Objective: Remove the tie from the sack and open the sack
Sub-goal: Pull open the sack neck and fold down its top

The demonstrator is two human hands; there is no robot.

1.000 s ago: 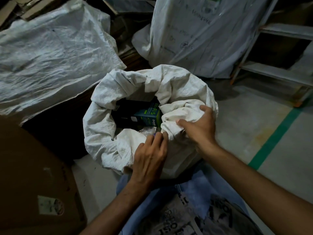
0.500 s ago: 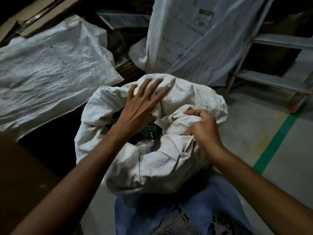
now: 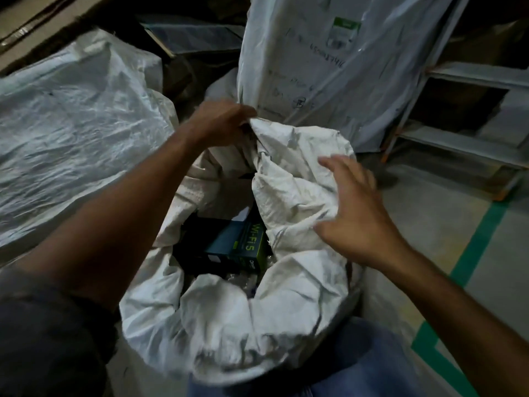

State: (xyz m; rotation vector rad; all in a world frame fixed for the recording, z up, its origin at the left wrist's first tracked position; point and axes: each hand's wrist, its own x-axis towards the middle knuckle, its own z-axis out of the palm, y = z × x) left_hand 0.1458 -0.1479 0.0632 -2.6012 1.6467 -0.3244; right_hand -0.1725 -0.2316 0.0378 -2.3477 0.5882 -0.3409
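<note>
At lower centre the white woven plastic sack gapes, no tie visible, a dark teal cardboard box inside. The right hand, fingers spread, hovers over the sack's right-side fold. Beyond, the left hand pinches the far rim. Opening is in hand; next, that fold likely needs pulling outward.

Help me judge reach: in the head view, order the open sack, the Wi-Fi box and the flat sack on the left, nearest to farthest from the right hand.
1. The open sack, its fold directly under the right hand.
2. The Wi-Fi box, inside the sack, left of the hand.
3. The flat sack, far left.
</note>
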